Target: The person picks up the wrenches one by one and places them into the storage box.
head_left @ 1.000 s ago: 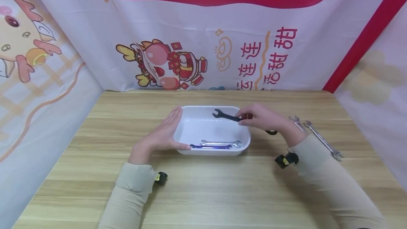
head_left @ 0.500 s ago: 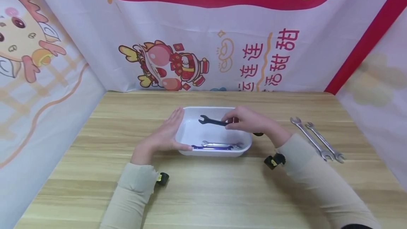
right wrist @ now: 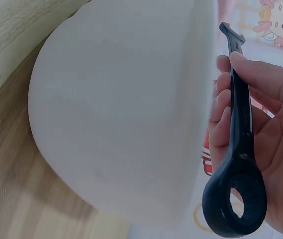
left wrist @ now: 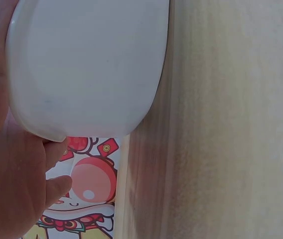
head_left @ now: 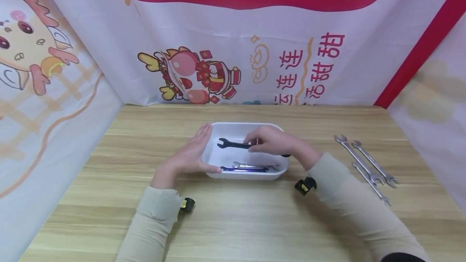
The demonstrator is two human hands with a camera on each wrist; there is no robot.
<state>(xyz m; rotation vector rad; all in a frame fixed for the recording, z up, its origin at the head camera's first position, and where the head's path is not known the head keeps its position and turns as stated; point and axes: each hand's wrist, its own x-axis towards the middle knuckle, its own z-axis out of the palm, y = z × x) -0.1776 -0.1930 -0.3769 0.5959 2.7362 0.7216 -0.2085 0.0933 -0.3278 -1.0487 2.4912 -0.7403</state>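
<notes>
- The left hand (head_left: pixel 187 155) lies flat, fingers straight and together, its palm pressed against the left outer wall of the white tray (head_left: pixel 211 161), thumb low along the tray's near corner.
- The right hand (head_left: pixel 271 142) reaches in over the tray from the tray's right side, its fingers curled round the black wrench (head_left: pixel 233 144).
- Both forearms wear pale beige sleeves and come in from the near side of the tray.
- Each wrist carries a small black camera.

Makeshift booth — festive banners (head_left: pixel 233 43), table (head_left: pixel 233 221)
</notes>
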